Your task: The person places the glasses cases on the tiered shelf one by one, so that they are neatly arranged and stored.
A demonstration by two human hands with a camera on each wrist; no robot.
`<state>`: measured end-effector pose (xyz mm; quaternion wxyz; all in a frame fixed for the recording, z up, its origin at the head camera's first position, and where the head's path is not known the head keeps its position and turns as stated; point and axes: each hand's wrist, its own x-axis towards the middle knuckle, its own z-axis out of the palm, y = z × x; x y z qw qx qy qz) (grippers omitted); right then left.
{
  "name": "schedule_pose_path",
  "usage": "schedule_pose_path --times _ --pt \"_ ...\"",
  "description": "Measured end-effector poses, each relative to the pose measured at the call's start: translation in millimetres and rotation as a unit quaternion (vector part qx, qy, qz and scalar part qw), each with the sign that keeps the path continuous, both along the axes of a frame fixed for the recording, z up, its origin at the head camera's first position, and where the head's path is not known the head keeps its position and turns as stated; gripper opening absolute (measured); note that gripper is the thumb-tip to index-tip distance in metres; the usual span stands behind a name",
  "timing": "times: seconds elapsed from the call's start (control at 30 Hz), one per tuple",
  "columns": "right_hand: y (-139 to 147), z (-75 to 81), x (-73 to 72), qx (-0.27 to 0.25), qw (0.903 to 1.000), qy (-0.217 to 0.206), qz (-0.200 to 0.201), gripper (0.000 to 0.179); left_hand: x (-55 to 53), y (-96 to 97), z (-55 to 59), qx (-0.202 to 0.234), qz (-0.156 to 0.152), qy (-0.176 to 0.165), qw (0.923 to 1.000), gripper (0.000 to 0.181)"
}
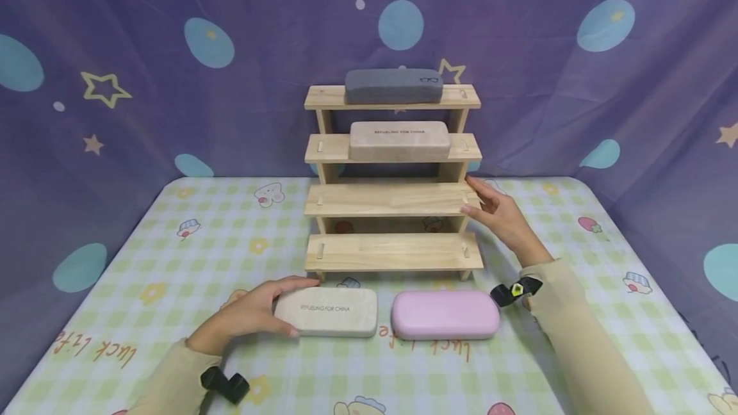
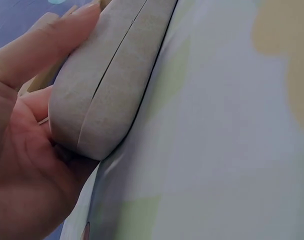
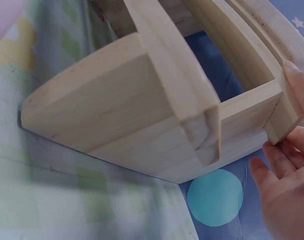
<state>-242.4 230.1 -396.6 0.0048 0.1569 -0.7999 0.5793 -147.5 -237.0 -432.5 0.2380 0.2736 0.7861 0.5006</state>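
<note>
Cream case (image 1: pixel 340 322) and stepped wooden rack (image 1: pixel 394 253) held, one by each hand

On a green-and-white checked tablecloth (image 1: pixel 144 319), the cream case, printed "REFUELING FOR CHINA", is placed just in front of the rack, toward its left side. Its left end is gripped by the left hand (image 1: pixel 254 308), with the thumb on the near side and the fingers on the far side. The right end of the rack's second board from the bottom is pinched between thumb and fingers by the right hand (image 1: pixel 506 216). A pink case (image 1: pixel 446 314) is set near the cream case's right end, not touching it. A grey case (image 1: pixel 394 88) is displayed on the top board; below it, on the next board, a beige case (image 1: pixel 400 145) with similar lettering is seen
</note>
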Motion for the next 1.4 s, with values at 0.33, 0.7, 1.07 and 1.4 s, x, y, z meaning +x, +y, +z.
schedule_pose_path --times 0.33,0.7,1.07,1.4 --pt "0.1 1.1 1.7 0.002 1.0 0.005 0.002 0.068 1.1 -3.0 -4.0 -0.016 -0.026 0.043 0.9986 0.092" --pt "-0.1 3.0 -0.3 0.009 0.9999 0.005 -0.009 0.068 -1.4 -3.2 -2.3 -0.021 -0.023 0.058 0.9978 0.089" --pt "-2.4 2.3 0.7 0.009 0.9998 -0.001 -0.016 0.068 -0.7 -0.4 -2.9 -0.02 -0.001 0.073 0.9971 0.085" --pt "-1.7 0.3 1.1 -0.004 1.0 0.002 -0.002 0.068 1.4 2.5 0.2 -0.027 0.013 0.105 0.994 0.083"
